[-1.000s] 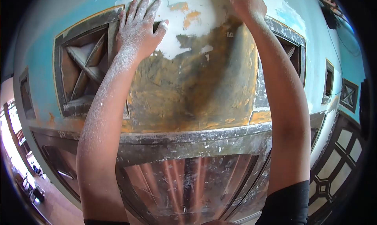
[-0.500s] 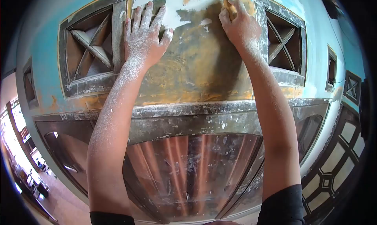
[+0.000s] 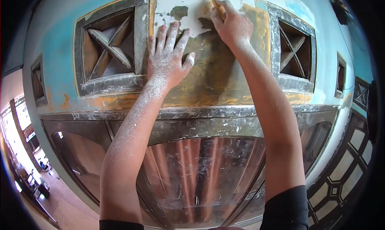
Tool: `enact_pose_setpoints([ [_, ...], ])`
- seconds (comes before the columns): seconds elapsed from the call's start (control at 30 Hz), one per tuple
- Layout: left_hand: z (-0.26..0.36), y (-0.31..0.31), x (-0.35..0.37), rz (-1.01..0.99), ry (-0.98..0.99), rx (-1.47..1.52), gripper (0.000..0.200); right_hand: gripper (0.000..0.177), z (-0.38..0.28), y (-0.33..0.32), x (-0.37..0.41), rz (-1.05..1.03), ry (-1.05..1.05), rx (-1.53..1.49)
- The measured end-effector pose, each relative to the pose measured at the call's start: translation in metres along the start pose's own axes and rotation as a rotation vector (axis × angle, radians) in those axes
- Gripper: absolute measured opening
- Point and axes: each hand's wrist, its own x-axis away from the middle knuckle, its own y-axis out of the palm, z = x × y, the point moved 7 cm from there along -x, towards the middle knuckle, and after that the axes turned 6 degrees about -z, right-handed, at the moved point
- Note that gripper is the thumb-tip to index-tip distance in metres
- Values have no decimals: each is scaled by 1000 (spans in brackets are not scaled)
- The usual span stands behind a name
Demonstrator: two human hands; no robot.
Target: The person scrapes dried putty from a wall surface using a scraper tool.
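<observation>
My left hand [image 3: 167, 65], dusted with white powder, lies with fingers spread against the wall, just right of the left vent frame. In my right hand [image 3: 236, 29] is a scraper [image 3: 219, 7] with a wooden handle. Its blade, angled up and left, is blurred near the top edge, over white filler [image 3: 164, 2] on the wall. Dark bare spots [image 3: 179, 12] show through the white coat. Below lies a brown, scraped stretch of wall [image 3: 204, 65], shadowed near my right wrist.
Wooden vents with crossed bars stand left [image 3: 110, 45] and right [image 3: 294, 47]. A paint-spattered ledge [image 3: 200, 111] runs beneath, above an arched glass pane [image 3: 200, 174] with reddish curtain folds. A patterned dark door [image 3: 337, 182] is at the right.
My right hand and the scraper have moved left across the wall. My left hand has slid somewhat lower, uncovering dark spots in the white. The view has shifted slightly.
</observation>
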Motion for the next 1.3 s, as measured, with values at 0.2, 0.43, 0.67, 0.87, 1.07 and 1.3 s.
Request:
enact_pose_setpoints([
  [0.2, 1, 0, 8, -25, 27, 18, 71, 37, -16, 7, -26, -105, 50, 133],
  [0.43, 1, -3, 9, 7, 27, 29, 70, 35, -40, 17, 2, -103, -157, 69],
  [0.67, 0, -1, 9, 6, 24, 57, 70, 33, -28, 11, 15, -54, -45, 52],
  [0.87, -1, 0, 9, 25, 19, 80, 70, 30, -20, 2, 52, -38, -57, -12],
  [1.07, 0, 1, 10, 27, 16, 81, 70, 29, -31, 7, 38, -59, -59, 20],
  [1.3, 0, 2, 9, 67, 30, 74, 69, 33, -30, 7, 52, -57, -75, -10],
])
